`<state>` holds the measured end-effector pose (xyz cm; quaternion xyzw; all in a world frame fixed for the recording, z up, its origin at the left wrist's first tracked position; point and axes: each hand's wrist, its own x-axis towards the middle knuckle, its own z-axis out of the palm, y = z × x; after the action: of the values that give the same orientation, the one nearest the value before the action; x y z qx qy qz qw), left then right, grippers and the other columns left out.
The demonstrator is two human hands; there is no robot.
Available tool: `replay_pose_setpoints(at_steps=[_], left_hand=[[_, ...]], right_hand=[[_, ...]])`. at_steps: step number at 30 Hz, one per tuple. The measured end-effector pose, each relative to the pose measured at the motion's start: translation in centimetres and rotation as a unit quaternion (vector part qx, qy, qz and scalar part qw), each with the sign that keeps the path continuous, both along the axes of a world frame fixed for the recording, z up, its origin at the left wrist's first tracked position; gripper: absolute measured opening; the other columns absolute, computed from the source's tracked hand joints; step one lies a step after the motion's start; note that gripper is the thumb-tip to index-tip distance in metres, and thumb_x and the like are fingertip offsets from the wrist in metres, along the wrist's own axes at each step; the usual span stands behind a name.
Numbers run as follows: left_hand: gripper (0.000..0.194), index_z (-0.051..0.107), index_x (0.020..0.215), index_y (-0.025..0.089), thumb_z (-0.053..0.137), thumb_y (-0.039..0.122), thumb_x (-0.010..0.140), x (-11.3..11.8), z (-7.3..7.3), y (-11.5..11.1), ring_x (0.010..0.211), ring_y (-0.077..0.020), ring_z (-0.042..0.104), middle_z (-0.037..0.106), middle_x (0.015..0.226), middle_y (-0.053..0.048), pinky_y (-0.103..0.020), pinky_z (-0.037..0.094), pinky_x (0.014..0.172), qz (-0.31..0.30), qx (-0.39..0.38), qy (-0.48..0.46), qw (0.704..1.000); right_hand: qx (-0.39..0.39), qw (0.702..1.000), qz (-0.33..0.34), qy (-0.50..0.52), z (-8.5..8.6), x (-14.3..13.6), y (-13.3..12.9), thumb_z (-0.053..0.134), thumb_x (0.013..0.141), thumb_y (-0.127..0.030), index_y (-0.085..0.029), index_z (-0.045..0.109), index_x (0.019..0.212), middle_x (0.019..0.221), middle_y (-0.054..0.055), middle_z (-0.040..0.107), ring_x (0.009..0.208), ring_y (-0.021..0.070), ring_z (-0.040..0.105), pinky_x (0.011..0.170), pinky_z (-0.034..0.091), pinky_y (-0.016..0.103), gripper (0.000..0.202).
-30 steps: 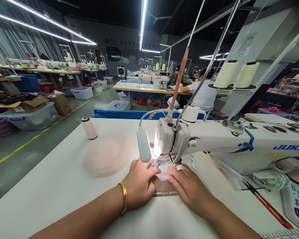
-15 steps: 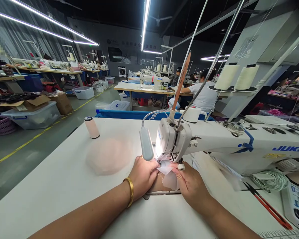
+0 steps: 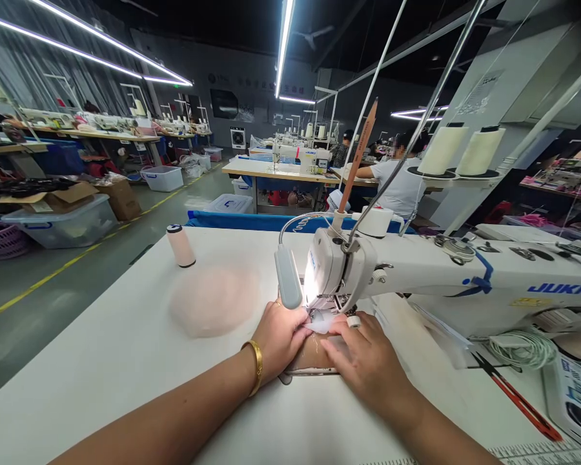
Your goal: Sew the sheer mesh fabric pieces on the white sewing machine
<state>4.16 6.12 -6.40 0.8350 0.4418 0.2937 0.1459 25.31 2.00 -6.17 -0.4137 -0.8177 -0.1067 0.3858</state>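
A small piece of sheer white fabric [image 3: 318, 325] lies under the needle area of the white sewing machine [image 3: 326, 265]. My left hand [image 3: 281, 337], a gold bangle at its wrist, pinches the fabric's left edge between thumb and fingers. My right hand [image 3: 368, 352] rests on the right side of the fabric, thumb and index finger apart and stretched out. Below the fabric is a brownish machine plate [image 3: 312, 355] with loose thread ends on it. The grey lamp head [image 3: 289, 279] hangs just above my left fingers. The needle and presser foot are hard to make out.
A pale pink sheer bundle [image 3: 213, 300] and a thread spool [image 3: 181, 245] are on the left tabletop. Red-handled thread tweezers [image 3: 518, 400], coiled cord [image 3: 525, 349] and a control panel [image 3: 576, 394] lie at right. A co-worker in a white shirt [image 3: 397, 184] sits ahead.
My right hand has let go of the raised fabric corner and spread its fingers flat over it. The left hand keeps its pinch, barely moved. The view has shifted slightly.
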Motion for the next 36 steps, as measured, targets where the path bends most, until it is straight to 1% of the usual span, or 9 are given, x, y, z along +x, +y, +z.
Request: replay_pose_setpoints(at_steps=[5,12,17,19,21,25,28,30,36], left_hand=[[0.018,0.064,0.079,0.021,0.059,0.02,0.096,0.0,0.0,0.2,0.084,-0.0239,0.061,0.066,0.079,-0.003,-0.033,0.047,0.071,-0.007,0.016,0.01,1.0],[0.023,0.065,0.074,0.02,0.053,0.013,0.093,-0.2,-0.4,0.5,0.08,-0.0224,0.058,0.066,0.078,-0.004,-0.032,0.046,0.07,-0.033,0.057,0.015,0.998],[0.022,0.071,0.082,0.021,0.054,0.01,0.09,-0.5,-0.1,0.2,0.085,-0.0235,0.059,0.067,0.083,-0.005,-0.033,0.045,0.069,-0.056,0.083,0.024,0.995],[0.024,0.073,0.085,0.022,0.054,0.011,0.093,-0.8,0.2,-0.2,0.086,-0.0232,0.059,0.068,0.087,-0.005,-0.034,0.045,0.071,-0.074,0.101,0.037,0.991],[0.028,0.074,0.085,0.023,0.052,0.01,0.096,-1.1,0.5,-0.7,0.085,-0.0223,0.059,0.07,0.091,-0.005,-0.035,0.045,0.074,-0.092,0.131,0.058,0.985],[0.032,0.074,0.086,0.024,0.05,0.007,0.097,-1.4,0.9,-1.7,0.084,-0.0212,0.061,0.073,0.093,-0.004,-0.037,0.044,0.077,-0.111,0.163,0.081,0.977],[0.031,0.074,0.09,0.024,0.05,0.006,0.097,-1.4,1.0,-2.1,0.085,-0.021,0.062,0.075,0.087,-0.002,-0.038,0.044,0.081,-0.133,0.164,0.068,0.975],[0.031,0.073,0.09,0.024,0.048,0.005,0.096,-1.4,1.0,-2.3,0.085,-0.0211,0.063,0.075,0.085,-0.002,-0.039,0.044,0.083,-0.142,0.166,0.064,0.974],[0.029,0.069,0.086,0.021,0.048,0.002,0.094,-1.5,1.1,-2.4,0.081,-0.0208,0.06,0.074,0.083,-0.002,-0.038,0.042,0.079,-0.142,0.146,0.081,0.976]], right_hand=[[0.063,0.998,-0.01,0.0,-0.8,-0.3,0.7,0.052,0.102,-0.005,-0.022,0.062,0.103,0.086,0.006,0.066,0.08,0.0238,0.062,0.074,0.053,0.038,0.02],[0.04,0.999,0.016,0.0,-0.7,0.0,0.5,0.047,0.102,-0.009,-0.024,0.059,0.134,0.101,0.008,0.073,0.089,0.0258,0.068,0.079,0.057,0.041,0.037],[0.055,0.997,0.061,-0.002,-0.1,0.4,0.1,0.045,0.098,0.0,-0.02,0.055,0.13,0.09,0.006,0.07,0.081,0.023,0.062,0.075,0.053,0.037,0.039],[0.022,0.994,0.099,-0.03,0.6,0.8,0.0,0.042,0.096,0.002,-0.021,0.055,0.123,0.09,0.005,0.07,0.078,0.0218,0.059,0.073,0.05,0.036,0.038],[-0.041,0.984,0.151,-0.08,1.6,1.2,-0.3,0.041,0.094,0.0,-0.022,0.057,0.115,0.088,0.003,0.069,0.076,0.021,0.058,0.071,0.046,0.036,0.034],[-0.153,0.959,0.212,-0.106,3.3,1.8,-0.6,0.046,0.1,-0.016,-0.024,0.06,0.111,0.085,0.001,0.067,0.078,0.0208,0.058,0.072,0.042,0.036,0.019],[-0.197,0.951,0.219,-0.095,3.5,1.9,-0.6,0.052,0.105,-0.025,-0.025,0.062,0.112,0.103,0.002,0.071,0.089,0.0213,0.062,0.08,0.045,0.038,0.013],[-0.218,0.947,0.207,-0.111,3.2,1.9,-0.6,0.054,0.105,-0.025,-0.026,0.064,0.111,0.108,0.002,0.072,0.094,0.0221,0.062,0.083,0.046,0.038,0.012],[-0.249,0.941,0.183,-0.137,2.7,1.9,-1.0,0.058,0.104,-0.021,-0.023,0.066,0.104,0.096,0.002,0.069,0.092,0.0233,0.06,0.085,0.047,0.04,0.008]])
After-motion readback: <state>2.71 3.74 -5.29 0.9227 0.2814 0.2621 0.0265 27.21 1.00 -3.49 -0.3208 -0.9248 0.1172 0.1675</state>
